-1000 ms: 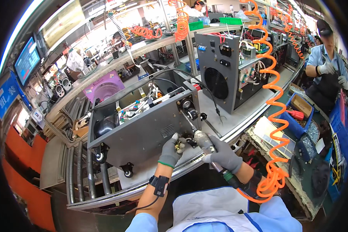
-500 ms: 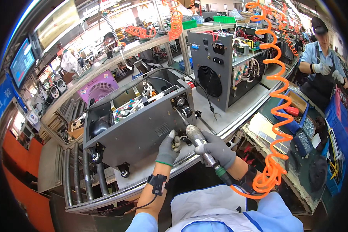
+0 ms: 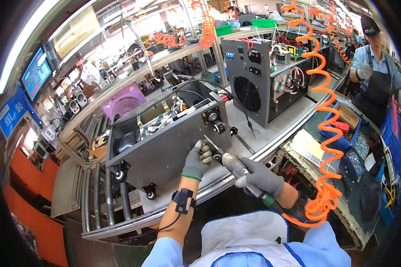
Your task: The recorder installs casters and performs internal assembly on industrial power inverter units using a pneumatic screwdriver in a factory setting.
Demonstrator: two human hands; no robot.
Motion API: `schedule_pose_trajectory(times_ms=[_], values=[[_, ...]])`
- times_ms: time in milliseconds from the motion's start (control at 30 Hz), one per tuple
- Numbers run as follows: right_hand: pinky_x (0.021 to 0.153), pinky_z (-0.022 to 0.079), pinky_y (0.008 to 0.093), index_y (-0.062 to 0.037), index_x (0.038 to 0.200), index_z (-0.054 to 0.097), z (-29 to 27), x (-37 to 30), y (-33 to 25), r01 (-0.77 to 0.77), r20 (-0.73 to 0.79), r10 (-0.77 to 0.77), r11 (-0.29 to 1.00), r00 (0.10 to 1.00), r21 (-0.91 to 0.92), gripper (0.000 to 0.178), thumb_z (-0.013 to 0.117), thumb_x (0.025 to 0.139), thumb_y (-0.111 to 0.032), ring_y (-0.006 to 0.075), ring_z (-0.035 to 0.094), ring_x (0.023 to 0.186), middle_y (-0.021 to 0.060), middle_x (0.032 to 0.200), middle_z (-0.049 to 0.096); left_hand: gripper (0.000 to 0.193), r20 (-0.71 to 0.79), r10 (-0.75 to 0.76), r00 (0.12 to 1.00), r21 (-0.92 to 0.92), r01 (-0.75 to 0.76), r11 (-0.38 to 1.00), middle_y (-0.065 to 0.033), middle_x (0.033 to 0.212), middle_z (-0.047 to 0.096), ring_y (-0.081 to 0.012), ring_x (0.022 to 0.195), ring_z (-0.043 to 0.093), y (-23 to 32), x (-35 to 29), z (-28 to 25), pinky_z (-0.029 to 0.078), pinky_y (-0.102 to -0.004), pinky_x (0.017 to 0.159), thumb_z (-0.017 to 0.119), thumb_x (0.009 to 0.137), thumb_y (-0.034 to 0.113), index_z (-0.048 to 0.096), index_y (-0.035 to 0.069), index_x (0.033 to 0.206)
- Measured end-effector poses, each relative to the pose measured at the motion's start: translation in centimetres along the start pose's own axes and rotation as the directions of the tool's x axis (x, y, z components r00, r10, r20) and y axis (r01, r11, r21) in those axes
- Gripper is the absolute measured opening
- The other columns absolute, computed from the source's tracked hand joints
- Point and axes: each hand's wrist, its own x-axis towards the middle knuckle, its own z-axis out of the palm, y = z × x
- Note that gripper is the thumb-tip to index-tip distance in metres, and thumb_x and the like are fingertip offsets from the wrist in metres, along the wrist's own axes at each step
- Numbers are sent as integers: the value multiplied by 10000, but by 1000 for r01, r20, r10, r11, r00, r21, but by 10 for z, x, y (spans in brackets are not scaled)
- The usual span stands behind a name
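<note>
My right hand, in a grey glove, is closed around a pneumatic screwdriver. Its long thin bit points up and left toward the side of a dark grey metal cabinet, just below two casters at the right end. Whether the bit touches the panel, I cannot tell. My left hand, also gloved, is beside the bit in front of the panel. Its fingers are curled; what they hold, if anything, cannot be made out. Another caster sticks out at the cabinet's lower edge. Wiring shows in the cabinet's open top.
An orange coiled air hose hangs at the right, close to my right arm. Behind stands a second grey cabinet with a fan. Rollers lie left. A side bench holds a blue parts bin; a co-worker stands beyond.
The screwdriver's bit has moved down from the right-end casters, and my left hand has come up beside it. The view has shifted slightly. The co-worker's hands have moved apart.
</note>
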Motion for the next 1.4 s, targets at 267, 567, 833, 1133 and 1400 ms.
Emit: schedule_pose_trajectory(times_ms=[267, 567, 833, 1133, 1400], values=[[437, 425, 220, -48, 1322, 292, -10, -23, 6, -79, 46, 78, 997, 996, 24, 833, 683, 596, -167, 93, 492, 510, 44, 833, 489, 158, 130, -75, 989, 188, 49, 981, 36, 553, 335, -59, 420, 273, -5, 3, 12, 195, -187, 344, 474, 902, 229, 510, 78, 875], [652, 443, 239, 11, 1335, 249, -22, -18, 22, 61, 35, -54, 974, 998, -219, 860, 686, 613, -153, 129, 527, 730, 93, 959, 521, 219, 234, 27, 972, 427, -127, 895, 40, 511, 309, -61, 402, 254, -5, -1, 11, 180, -200, 343, 479, 899, 274, 525, 62, 928], [687, 466, 253, 6, 1349, 228, -18, 2, 20, 312, -85, -329, 935, 940, -171, 872, 678, 615, -131, 139, 559, 769, 108, 979, 535, 245, 173, -24, 985, 37, 17, 999, -17, 612, 436, -83, 440, 323, -12, 5, 16, 222, -189, 329, 483, 893, 247, 528, 36, 1008], [882, 380, 267, 23, 1298, 346, -40, 26, -8, 178, -183, -202, 975, 962, -135, 801, 677, 602, -195, 177, 497, 994, 106, 1086, 526, 251, -75, -97, 992, 36, 100, 994, -144, 896, 538, -127, 573, 442, -18, 17, -16, 350, -190, 416, 409, 849, 23, 466, -28, 1088], [756, 426, 262, 26, 1196, 441, -43, 28, -23, 181, -181, -212, 969, 960, -171, 673, 678, 598, -169, 134, 522, 832, 64, 925, 552, 190, -21, -134, 991, 247, 135, 960, 4, 601, 449, -65, 433, 341, -26, 26, -34, 243, -180, 321, 496, 887, 203, 549, 22, 914]])
